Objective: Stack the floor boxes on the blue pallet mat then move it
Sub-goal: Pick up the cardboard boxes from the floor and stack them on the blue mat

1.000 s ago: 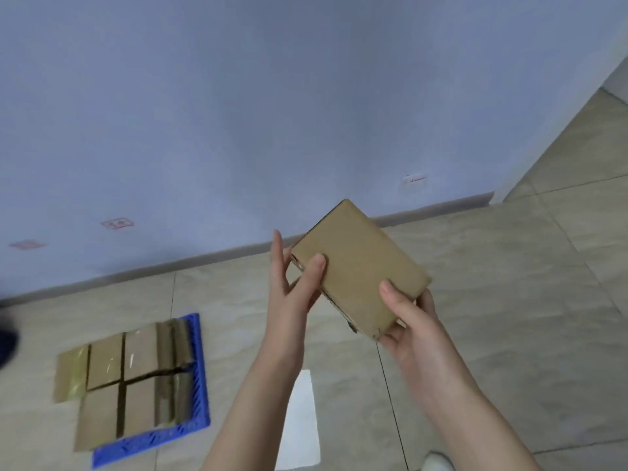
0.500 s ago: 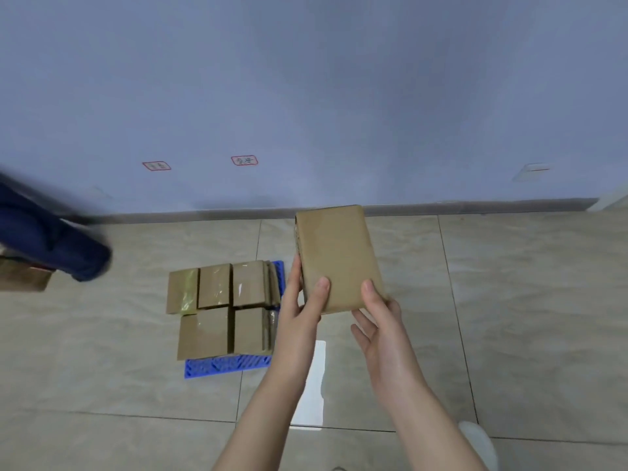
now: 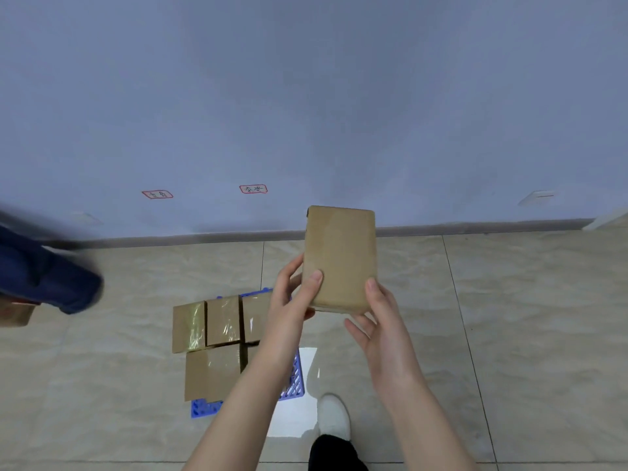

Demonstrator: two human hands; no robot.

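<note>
I hold a flat brown cardboard box [image 3: 339, 256] upright in front of me, above the floor. My left hand [image 3: 294, 294] grips its lower left edge, thumb on the front face. My right hand [image 3: 375, 321] supports its lower right corner, thumb on the front and fingers spread beneath. Below and to the left lies the blue pallet mat [image 3: 295, 382] on the tiled floor. Several taped brown boxes [image 3: 212, 334] lie flat on it in two rows. My left forearm hides the mat's right part.
A blue-grey wall with a dark skirting board [image 3: 170, 237] stands just behind the mat. At the left edge are a blurred dark-blue sleeve or leg [image 3: 44, 283] and another cardboard box [image 3: 15, 312]. My white shoe [image 3: 334, 416] stands near the mat.
My view has swung left and down, bringing the mat to the centre. The held box has turned from tilted to upright, and my right hand has opened more under it.
</note>
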